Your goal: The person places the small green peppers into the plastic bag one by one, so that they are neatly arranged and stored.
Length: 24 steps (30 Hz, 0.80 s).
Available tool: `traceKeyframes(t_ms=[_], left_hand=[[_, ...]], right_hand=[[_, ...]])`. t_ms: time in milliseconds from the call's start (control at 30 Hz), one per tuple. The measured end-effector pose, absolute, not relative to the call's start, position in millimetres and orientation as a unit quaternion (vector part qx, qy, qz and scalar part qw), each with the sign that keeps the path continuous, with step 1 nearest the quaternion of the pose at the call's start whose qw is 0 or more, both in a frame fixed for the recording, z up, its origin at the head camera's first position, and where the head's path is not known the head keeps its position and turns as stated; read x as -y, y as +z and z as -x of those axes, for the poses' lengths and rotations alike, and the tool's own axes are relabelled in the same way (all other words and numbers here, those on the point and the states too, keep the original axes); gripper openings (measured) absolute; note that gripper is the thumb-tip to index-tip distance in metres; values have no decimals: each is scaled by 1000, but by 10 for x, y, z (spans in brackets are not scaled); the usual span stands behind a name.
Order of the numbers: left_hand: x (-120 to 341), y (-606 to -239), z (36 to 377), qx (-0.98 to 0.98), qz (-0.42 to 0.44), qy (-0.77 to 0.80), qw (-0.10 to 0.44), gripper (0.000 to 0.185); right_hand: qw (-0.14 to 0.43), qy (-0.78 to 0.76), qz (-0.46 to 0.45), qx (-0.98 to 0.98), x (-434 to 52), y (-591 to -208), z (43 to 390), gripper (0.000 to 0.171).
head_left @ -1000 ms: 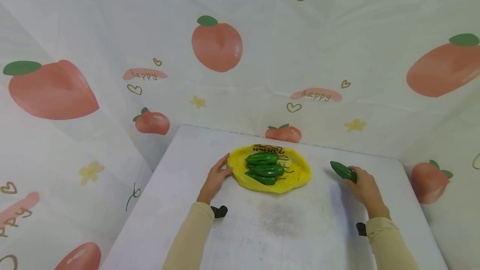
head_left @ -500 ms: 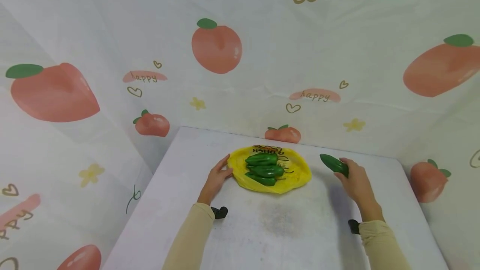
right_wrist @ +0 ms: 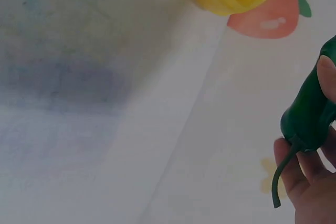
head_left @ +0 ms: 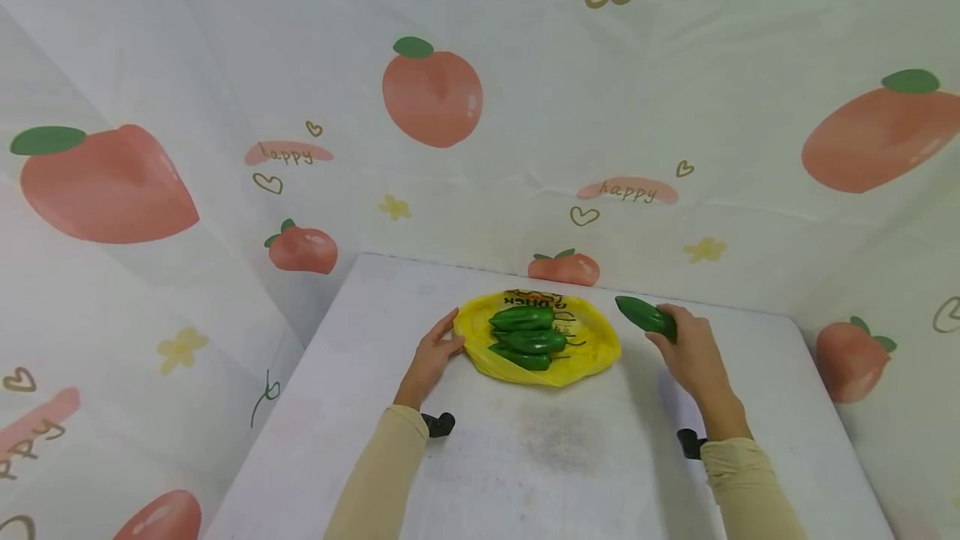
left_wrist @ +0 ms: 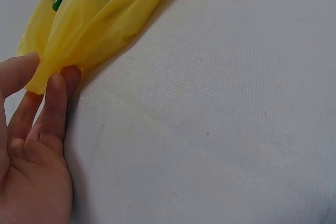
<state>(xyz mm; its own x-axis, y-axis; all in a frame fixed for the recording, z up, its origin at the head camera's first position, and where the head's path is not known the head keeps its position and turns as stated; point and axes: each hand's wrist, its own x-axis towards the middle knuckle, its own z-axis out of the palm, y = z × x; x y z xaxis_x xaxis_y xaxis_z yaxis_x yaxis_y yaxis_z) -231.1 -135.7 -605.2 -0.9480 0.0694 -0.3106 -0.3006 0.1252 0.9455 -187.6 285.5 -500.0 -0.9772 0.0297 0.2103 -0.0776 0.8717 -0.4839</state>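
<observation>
While both hands work at the far part of the white worktop point(head_left: 555, 448), the scene reads left to right like this:

Backdrop: pale cloth printed with peaches, flowers and hearts; the word "happy" point(head_left: 288, 153) can be read on a pink smear at the left, and again at the right point(head_left: 628, 190).

Left hand: the left hand point(head_left: 433, 357) lies with its fingers nearly straight, and its fingertips point(left_wrist: 58, 85) pinch the near left edge of the yellow plastic bag point(head_left: 588, 350); in the left wrist view the thumb sits on top of the film and the fingers under it.

Bag: the bag lies spread flat on the worktop, just in front of the backdrop; dark printing point(head_left: 536, 300) runs along its far edge, upside down to the head view and too small to read.

Peppers in bag: three green peppers point(head_left: 528, 330) lie side by side on the bag, touching, stems toward the right.

Right hand: the right hand point(head_left: 693, 354) has its fingers curled round a fourth green pepper point(head_left: 645, 316), gripping it at the stem end, its tip pointing left toward the bag.

Held pepper: it is just beside the bag's right edge, apart from it; the right wrist view shows its thin curved stem point(right_wrist: 281, 174) hanging below the fingers.
</observation>
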Motion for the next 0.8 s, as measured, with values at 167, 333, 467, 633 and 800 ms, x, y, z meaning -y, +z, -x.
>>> traceKeyframes(t_ms=[167, 333, 467, 633, 800], left_hand=[[1364, -6073, 2318, -741, 77, 654, 136, 56], [1358, -6082, 2316, -737, 81, 657, 133, 55], [1352, -6082, 2300, -735, 84, 658, 140, 56], [1352, -6082, 2290, -737, 79, 657, 137, 57], [1365, -6068, 2294, -737, 71, 659, 131, 57]], right_hand=[[112, 246, -29, 962, -2772, -4966, 1880, 49], [109, 239, -45, 964, -2713, -4997, 1882, 49], [98, 241, -45, 965, -2643, -5022, 1879, 48], [85, 243, -50, 965, -2512, -5025, 1912, 48], [97, 241, -67, 963, -2369, -5021, 1960, 48]])
